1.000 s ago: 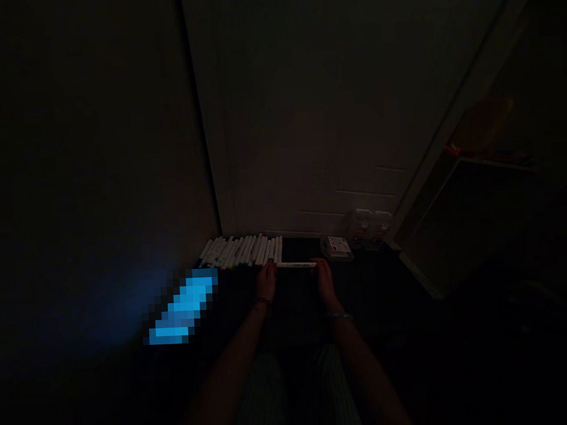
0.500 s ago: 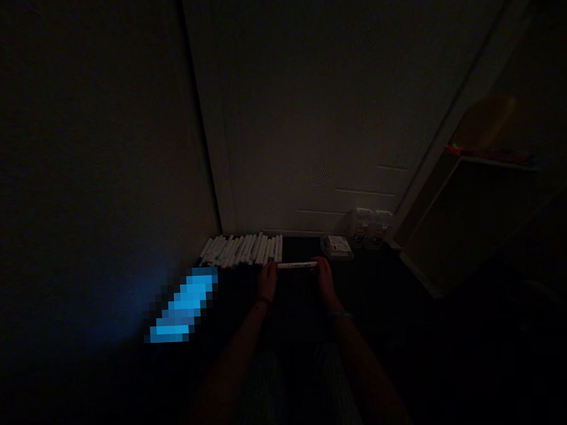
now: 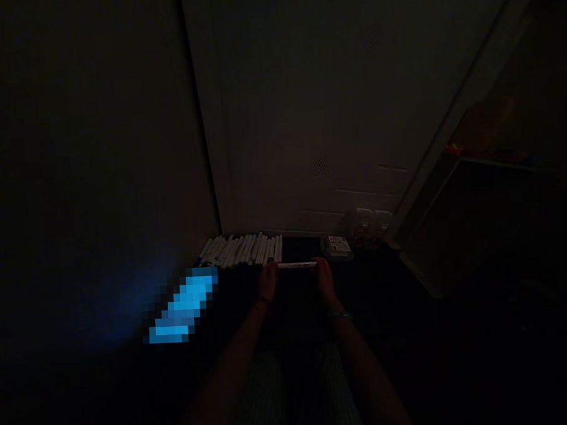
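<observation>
A white marker [image 3: 297,265] lies level between my two hands, low over the dark surface. My left hand [image 3: 268,281] is closed on its left end. The other end is pinched in my right hand [image 3: 323,276]. Just beyond my left hand, a row of several white markers [image 3: 240,250] lies side by side against the wall. A small clear case with a printed label [image 3: 337,246] sits behind my right hand. The scene is very dark, so the fingertips are hard to make out.
Two clear plastic containers [image 3: 371,227] stand at the back right, by the wall. A glowing blue pixelated patch [image 3: 186,304] lies on the left. On the right is a cabinet or box [image 3: 462,217] with a dim orange object [image 3: 486,122] on top.
The picture has become slightly darker. My hands and the marker stay nearly in the same place.
</observation>
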